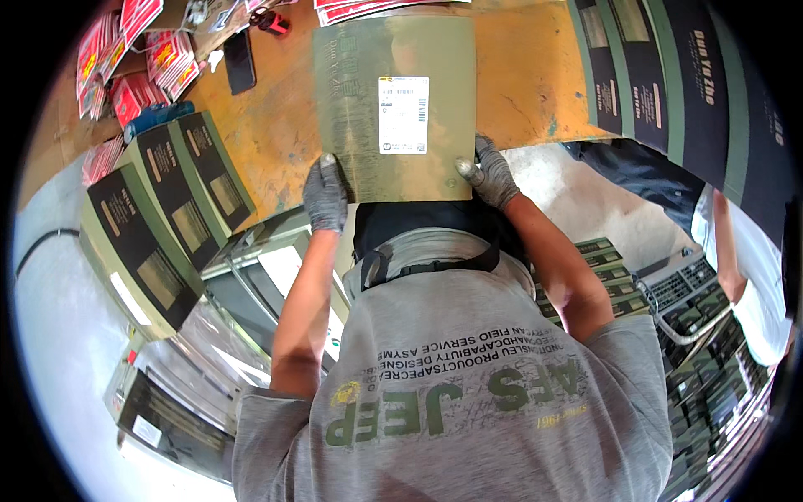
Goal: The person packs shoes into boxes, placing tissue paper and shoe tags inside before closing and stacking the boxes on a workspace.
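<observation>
A flat-topped olive-green box (360, 109) lies in front of me at the near edge of the orange-brown worktable (531, 75). On its upper face is a white shipping label (404, 117). My left hand (326, 194), in a grey work glove, grips the box at its left side near the front corner. Gloved the same way, my right hand (492, 174) holds the opposite side, its thumb on the top face. The fingers beneath and behind the box edges are partly hidden.
Green-and-black boxes stand in rows at the left (163, 197) and right (652, 75). Red-and-white packets (171, 63), a phone (240, 63) and a blue roll (157, 117) lie at the far left. At right, another person's arm (726, 243) shows near a cart (673, 284) and stacked boxes.
</observation>
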### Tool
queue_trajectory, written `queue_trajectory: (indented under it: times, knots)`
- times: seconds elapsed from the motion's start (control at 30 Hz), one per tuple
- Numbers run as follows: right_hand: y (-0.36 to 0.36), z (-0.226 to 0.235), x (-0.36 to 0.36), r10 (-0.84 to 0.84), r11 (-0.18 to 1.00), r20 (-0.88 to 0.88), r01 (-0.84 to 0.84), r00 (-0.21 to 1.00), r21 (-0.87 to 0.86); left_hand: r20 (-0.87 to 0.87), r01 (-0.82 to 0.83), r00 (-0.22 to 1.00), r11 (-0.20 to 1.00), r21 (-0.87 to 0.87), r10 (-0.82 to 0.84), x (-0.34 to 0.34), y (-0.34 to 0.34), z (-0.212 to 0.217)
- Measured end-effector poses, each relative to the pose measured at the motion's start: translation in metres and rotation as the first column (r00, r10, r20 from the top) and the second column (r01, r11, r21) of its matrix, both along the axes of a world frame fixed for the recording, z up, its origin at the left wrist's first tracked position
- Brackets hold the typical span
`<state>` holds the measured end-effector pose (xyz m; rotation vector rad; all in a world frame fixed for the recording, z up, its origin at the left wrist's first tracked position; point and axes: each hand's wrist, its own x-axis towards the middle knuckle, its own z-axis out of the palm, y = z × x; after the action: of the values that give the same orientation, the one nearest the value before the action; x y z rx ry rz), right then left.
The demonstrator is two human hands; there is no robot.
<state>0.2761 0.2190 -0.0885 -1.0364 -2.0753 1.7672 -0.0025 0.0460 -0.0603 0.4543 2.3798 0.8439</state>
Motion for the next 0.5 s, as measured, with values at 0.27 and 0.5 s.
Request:
queue_trajectory:
  times: [0.27,0.5]
  knots:
    - [0.006,0.003,0.002,0.051,0.998,0.030,-0.050,0.998,-0.049,-0.251,-0.055,0.968,0.953,-0.298,-0.022,0.013,0.021,-0.006]
    - [-0.021,-0.019,-0.013,-0.202,0.979,-0.029,0.202,0.979,0.012,-0.149,-0.109,0.986,0.965,-0.237,0.075,0.012,0.024,-0.001]
